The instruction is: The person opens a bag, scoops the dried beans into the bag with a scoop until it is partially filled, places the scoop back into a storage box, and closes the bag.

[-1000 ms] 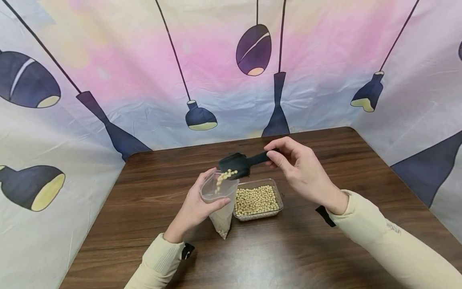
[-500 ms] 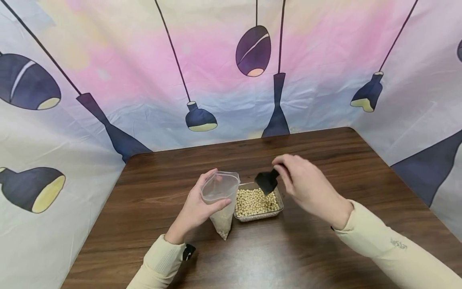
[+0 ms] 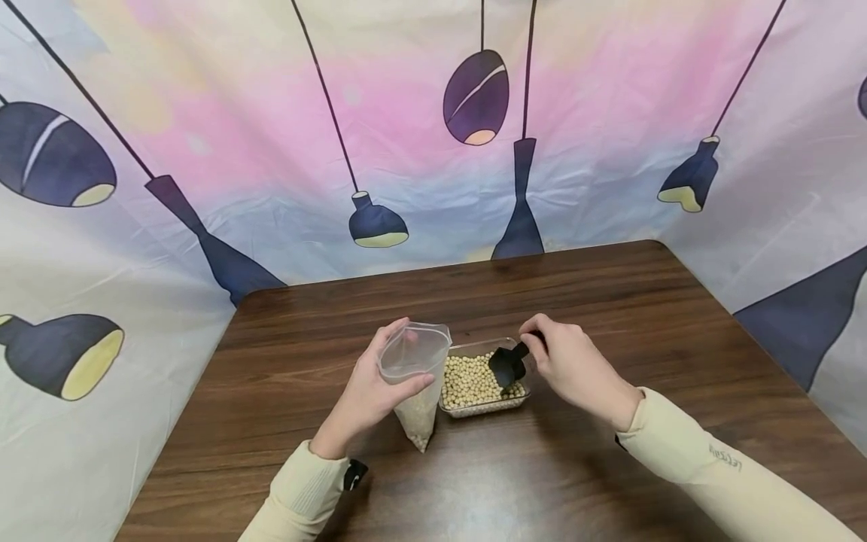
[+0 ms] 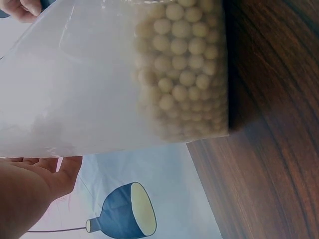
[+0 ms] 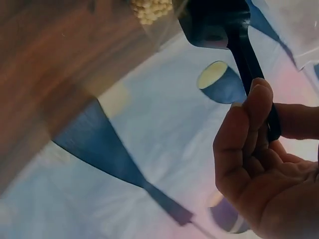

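My left hand [image 3: 371, 391] holds a translucent plastic bag [image 3: 423, 403] near its mouth, thumb on the near side, and the mouth gapes upward. In the left wrist view, pale round soybeans [image 4: 182, 64] fill the bag's bottom, which is down at the table. To the bag's right, a clear rectangular container [image 3: 484, 409] holds more soybeans [image 3: 467, 380]. My right hand [image 3: 579, 369] pinches the handle of a black scoop [image 3: 506, 366] between thumb and fingers. The scoop's head is tilted down over the right part of the container, at the beans.
The dark wooden table [image 3: 284, 421] spreads around the bag and container. Behind and at both sides hangs a pastel cloth [image 3: 271, 150] printed with lamps, meeting the table's far edge.
The scoop was tipping beans into the bag's mouth. It has since swung right and down to the beans in the container with my right hand. My left hand keeps holding the bag in place.
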Tool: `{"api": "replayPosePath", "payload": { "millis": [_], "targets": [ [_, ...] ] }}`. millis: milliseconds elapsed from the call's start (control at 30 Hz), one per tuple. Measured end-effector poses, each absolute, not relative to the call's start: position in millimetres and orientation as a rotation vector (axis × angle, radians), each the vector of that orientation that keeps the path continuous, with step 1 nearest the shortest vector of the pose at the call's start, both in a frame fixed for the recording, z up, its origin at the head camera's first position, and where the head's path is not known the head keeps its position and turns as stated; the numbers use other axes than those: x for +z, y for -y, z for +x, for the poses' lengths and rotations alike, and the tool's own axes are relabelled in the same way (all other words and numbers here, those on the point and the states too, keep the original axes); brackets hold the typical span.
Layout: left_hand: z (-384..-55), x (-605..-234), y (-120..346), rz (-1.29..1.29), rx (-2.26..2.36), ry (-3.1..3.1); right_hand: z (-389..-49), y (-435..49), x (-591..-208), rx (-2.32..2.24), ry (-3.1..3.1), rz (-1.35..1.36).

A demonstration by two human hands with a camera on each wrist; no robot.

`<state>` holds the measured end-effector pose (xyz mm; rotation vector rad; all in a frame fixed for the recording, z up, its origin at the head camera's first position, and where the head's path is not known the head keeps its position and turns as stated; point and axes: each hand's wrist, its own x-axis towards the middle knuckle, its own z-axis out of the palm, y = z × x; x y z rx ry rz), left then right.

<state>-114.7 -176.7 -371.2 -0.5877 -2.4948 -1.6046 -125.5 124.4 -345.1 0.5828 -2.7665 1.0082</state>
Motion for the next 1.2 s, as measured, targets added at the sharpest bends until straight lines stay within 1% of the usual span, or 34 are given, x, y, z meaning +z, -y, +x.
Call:
{"api": "replayPosePath", "payload": {
  "millis": [267, 533, 800, 1200],
  "targets": [
    [-116, -370, 176, -0.589, -1.609, 2.493, -146, -145, -366, 1.504, 2.858, 0.381],
    [-114, -369, 178, -0.574, -1.598, 2.497, -155, -148, -389, 2.02, 2.716, 0.208],
    [-114, -369, 177, -0.585, -1.606, 2.487, -153, -145, -400, 2.211, 2.627, 0.125],
    [-116, -371, 177, -0.583, -1.612, 2.495, -159, -172, -397, 2.344, 2.579, 0.081]
  ]
}}
